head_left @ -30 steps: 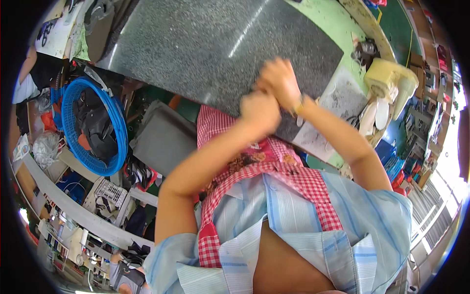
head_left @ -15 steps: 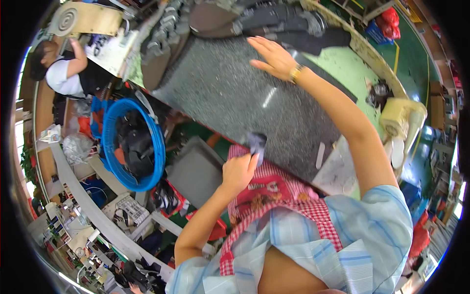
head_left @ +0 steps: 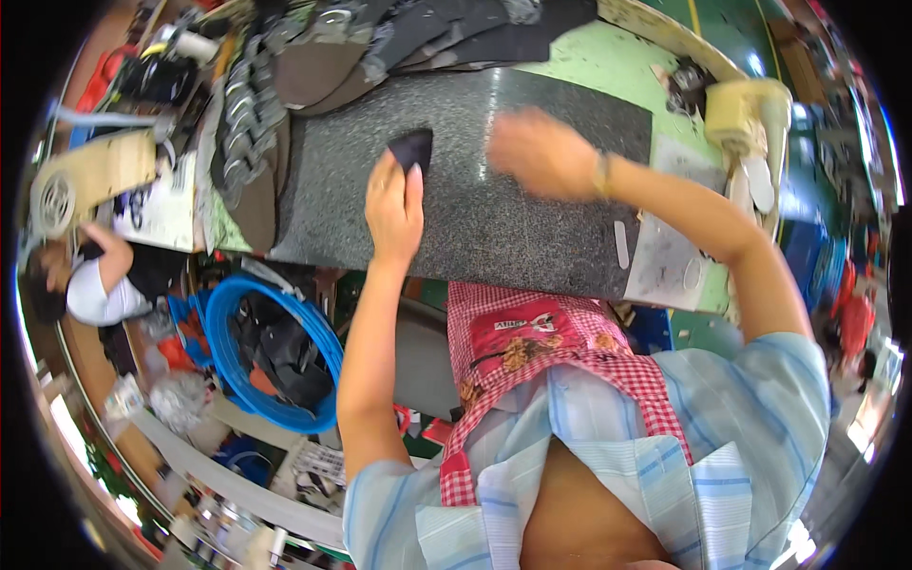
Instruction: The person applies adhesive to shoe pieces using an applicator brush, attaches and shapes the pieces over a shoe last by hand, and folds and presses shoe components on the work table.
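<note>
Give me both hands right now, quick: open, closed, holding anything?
Left hand: fingers pinned on a small dark piece lying on the grey stone slab.
Right hand: above the slab, motion-blurred; open or closed cannot be told, nothing visibly held.

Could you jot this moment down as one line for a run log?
left hand: pressing dark piece onto speckled slab | right hand: blurred, above slab, grip unclear

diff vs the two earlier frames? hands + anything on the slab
The left hand, held near the chest half a second ago, has reached forward and presses a small dark piece onto the speckled slab. The right hand, then stretched to the far edge, has drawn back over the slab, blurred and empty. The slab and the dark pieces piled behind it stayed.
</note>
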A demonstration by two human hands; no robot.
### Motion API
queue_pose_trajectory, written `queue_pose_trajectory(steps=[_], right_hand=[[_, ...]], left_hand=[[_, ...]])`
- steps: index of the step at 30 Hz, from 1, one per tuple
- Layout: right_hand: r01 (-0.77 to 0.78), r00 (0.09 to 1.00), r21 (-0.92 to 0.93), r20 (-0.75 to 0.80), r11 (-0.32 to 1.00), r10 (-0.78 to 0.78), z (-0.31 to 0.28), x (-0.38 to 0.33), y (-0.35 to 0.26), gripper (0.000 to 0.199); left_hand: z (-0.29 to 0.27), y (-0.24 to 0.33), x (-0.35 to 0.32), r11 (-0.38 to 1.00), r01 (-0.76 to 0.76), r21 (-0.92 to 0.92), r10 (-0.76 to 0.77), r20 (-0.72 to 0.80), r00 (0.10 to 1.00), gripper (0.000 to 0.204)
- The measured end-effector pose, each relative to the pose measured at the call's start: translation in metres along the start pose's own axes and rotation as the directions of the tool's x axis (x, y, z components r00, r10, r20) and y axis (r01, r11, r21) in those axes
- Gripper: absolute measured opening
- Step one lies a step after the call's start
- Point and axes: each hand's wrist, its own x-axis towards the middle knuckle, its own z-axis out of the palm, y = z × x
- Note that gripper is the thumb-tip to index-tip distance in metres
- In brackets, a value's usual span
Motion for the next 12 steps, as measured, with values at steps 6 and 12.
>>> queue_pose_trajectory(steps=[6,12], right_hand=[[-0.398,0.915,0.078,-0.041,0.914,0.402,0.058,-0.047,-0.108,0.083],[-0.568,0.782,0.622,0.202,0.539,0.590,0.112,-0.242,-0.269,0.070]], left_hand=[[0.097,0.004,0.030,0.933,-0.277,0.228,0.228,0.218,0.949,0.035],[0.125,0.097,-0.109,0.693,-0.534,-0.484,0.720,0.501,0.480,0.042]])
